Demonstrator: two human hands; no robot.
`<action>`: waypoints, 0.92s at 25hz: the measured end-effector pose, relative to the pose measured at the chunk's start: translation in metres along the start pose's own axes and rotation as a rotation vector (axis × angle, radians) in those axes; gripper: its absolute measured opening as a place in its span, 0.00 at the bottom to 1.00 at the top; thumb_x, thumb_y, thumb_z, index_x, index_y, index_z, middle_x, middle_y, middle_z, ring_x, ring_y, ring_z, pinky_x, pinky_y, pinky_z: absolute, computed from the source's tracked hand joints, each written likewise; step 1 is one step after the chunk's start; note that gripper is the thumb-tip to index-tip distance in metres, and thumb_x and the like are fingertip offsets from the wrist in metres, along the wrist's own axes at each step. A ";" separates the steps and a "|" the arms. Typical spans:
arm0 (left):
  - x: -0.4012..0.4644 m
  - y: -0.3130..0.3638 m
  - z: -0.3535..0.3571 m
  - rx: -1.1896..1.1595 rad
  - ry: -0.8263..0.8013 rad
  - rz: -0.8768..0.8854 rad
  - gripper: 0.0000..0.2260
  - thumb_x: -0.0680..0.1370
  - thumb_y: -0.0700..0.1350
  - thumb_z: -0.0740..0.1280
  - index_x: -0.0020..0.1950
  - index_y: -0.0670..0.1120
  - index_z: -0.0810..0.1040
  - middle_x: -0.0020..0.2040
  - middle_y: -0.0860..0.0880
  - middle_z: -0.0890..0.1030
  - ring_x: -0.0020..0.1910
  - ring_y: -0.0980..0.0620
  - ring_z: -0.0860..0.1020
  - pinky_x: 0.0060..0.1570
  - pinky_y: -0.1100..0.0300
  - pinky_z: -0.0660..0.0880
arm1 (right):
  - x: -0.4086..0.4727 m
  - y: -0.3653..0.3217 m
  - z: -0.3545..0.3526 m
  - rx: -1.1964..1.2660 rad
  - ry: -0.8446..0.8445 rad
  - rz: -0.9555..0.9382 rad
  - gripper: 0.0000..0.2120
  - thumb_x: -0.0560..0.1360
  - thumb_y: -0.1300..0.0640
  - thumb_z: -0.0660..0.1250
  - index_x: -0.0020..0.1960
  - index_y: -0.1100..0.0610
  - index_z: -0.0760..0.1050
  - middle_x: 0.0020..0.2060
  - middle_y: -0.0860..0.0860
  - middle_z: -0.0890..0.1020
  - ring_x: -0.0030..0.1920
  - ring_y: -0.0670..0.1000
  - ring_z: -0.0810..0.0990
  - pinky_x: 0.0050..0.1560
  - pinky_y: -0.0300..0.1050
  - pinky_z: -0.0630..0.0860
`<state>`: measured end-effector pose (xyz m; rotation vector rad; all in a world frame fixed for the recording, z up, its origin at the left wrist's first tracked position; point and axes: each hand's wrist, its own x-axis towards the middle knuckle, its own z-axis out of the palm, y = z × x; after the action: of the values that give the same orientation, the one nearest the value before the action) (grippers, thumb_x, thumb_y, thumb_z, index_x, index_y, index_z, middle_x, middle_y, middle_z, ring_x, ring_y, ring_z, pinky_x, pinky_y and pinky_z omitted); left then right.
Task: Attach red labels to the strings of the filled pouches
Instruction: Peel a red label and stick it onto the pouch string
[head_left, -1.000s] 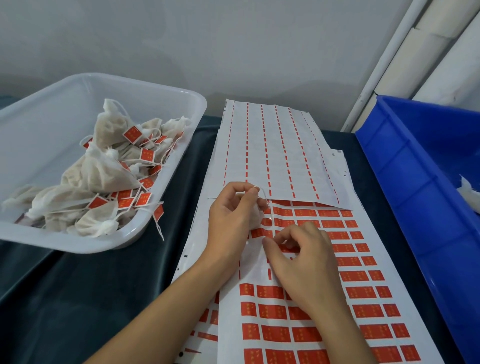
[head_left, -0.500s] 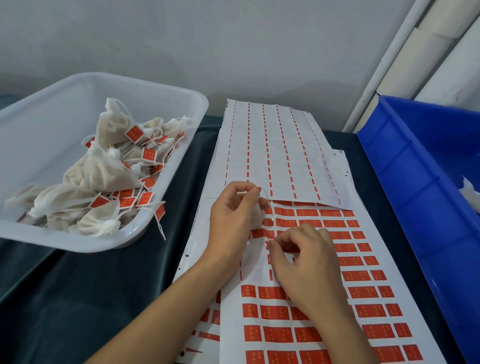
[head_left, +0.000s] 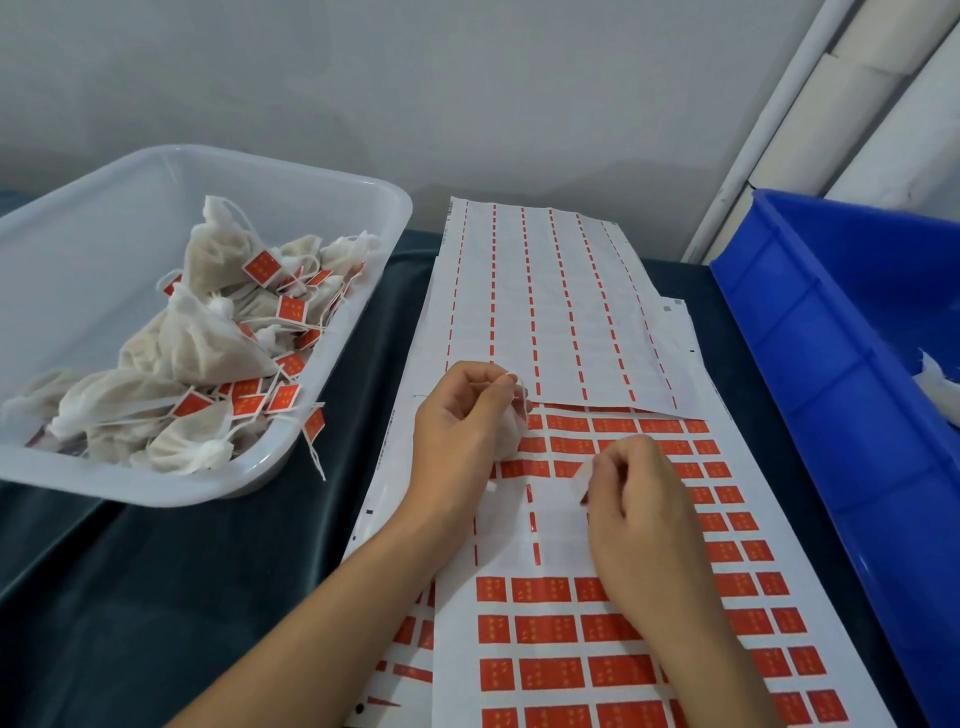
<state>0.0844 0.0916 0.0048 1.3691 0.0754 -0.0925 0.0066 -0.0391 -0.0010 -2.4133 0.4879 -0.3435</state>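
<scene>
Clear tub (head_left: 363, 187) upper left holds a pile of tagged pouches (head_left: 208, 353); blue bin (head_left: 831, 364) at right shows 1 untagged. Left hand (head_left: 462, 421) grips a pouch with its string (head_left: 519, 387); right hand (head_left: 639, 514) pinches a label (head_left: 583, 480) peeling off the sheet (head_left: 623, 670), not yet attached.

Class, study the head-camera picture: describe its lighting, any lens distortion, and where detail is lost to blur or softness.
Head view: light is soft and even, with only faint shadows under the white tub; the wide lens bends the blue bin and wall pipe outward at the edges; print on the red labels is too soft to read; the label peeling at the right hand is slightly smeared.
</scene>
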 end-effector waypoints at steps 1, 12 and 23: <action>0.000 0.001 0.000 0.013 -0.011 0.011 0.05 0.84 0.49 0.67 0.51 0.52 0.81 0.47 0.58 0.87 0.46 0.58 0.87 0.38 0.66 0.82 | 0.002 0.000 -0.006 0.049 -0.002 0.047 0.08 0.82 0.43 0.55 0.50 0.45 0.68 0.42 0.40 0.78 0.39 0.44 0.80 0.38 0.31 0.73; -0.004 -0.003 0.000 0.258 -0.081 0.272 0.05 0.84 0.49 0.68 0.48 0.58 0.79 0.47 0.60 0.85 0.49 0.58 0.85 0.45 0.68 0.81 | 0.051 -0.010 -0.023 0.734 -0.072 0.275 0.06 0.84 0.49 0.63 0.55 0.48 0.78 0.41 0.46 0.87 0.37 0.52 0.88 0.39 0.46 0.85; -0.003 -0.005 0.001 0.294 -0.098 0.256 0.04 0.84 0.49 0.68 0.50 0.56 0.80 0.47 0.59 0.85 0.50 0.54 0.85 0.51 0.55 0.85 | 0.044 0.002 0.000 0.952 -0.004 0.230 0.06 0.81 0.51 0.70 0.49 0.48 0.86 0.45 0.51 0.88 0.45 0.53 0.88 0.46 0.48 0.85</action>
<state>0.0811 0.0895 0.0002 1.6539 -0.2026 0.0469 0.0451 -0.0591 0.0032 -1.4229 0.4531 -0.3610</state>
